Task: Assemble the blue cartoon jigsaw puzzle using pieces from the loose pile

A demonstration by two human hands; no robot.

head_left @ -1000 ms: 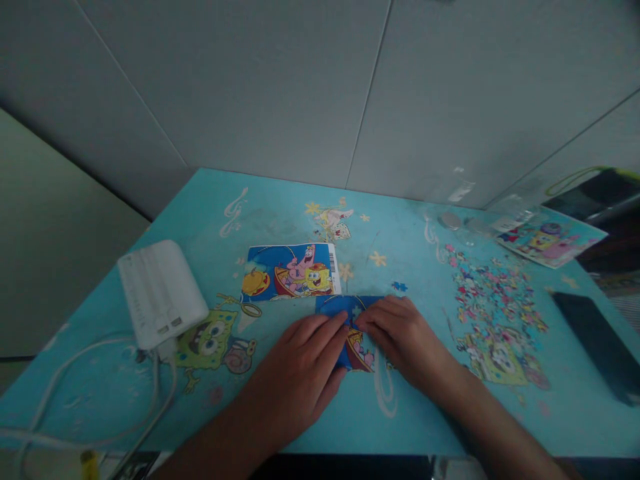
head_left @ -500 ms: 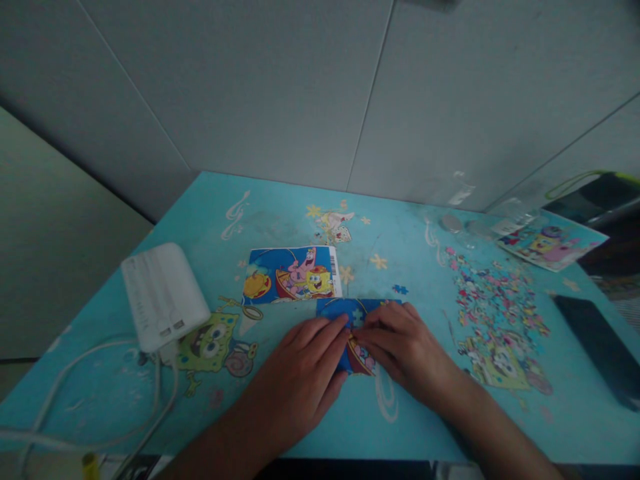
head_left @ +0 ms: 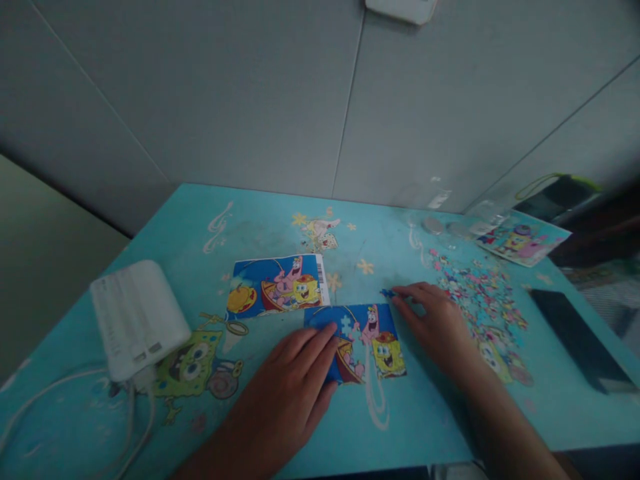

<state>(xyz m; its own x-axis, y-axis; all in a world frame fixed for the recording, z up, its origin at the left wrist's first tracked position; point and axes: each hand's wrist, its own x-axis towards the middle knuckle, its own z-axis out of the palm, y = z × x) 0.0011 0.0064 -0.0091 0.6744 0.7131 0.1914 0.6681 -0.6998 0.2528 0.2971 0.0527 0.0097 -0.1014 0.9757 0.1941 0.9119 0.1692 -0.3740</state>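
A small cartoon jigsaw puzzle (head_left: 373, 343) lies flat on the turquoise table (head_left: 280, 220), with one cross-shaped gap near its upper left. My left hand (head_left: 295, 380) rests flat on the puzzle's left edge, fingers apart. My right hand (head_left: 435, 323) lies just right of the puzzle. Its fingertips touch a loose blue piece (head_left: 387, 293) above the puzzle's top right corner. A printed reference picture (head_left: 275, 285) of the same cartoon lies behind the puzzle.
A heap of loose puzzle pieces (head_left: 480, 300) spreads at the right. A white power bank (head_left: 135, 320) with cables sits at the left. A dark phone (head_left: 575, 340) and another cartoon card (head_left: 523, 238) lie at the far right. The wall stands close behind.
My right hand left the puzzle and moved right and away to the loose blue piece, uncovering the puzzle's right half. My left hand stayed on the puzzle. The camera shifted slightly.
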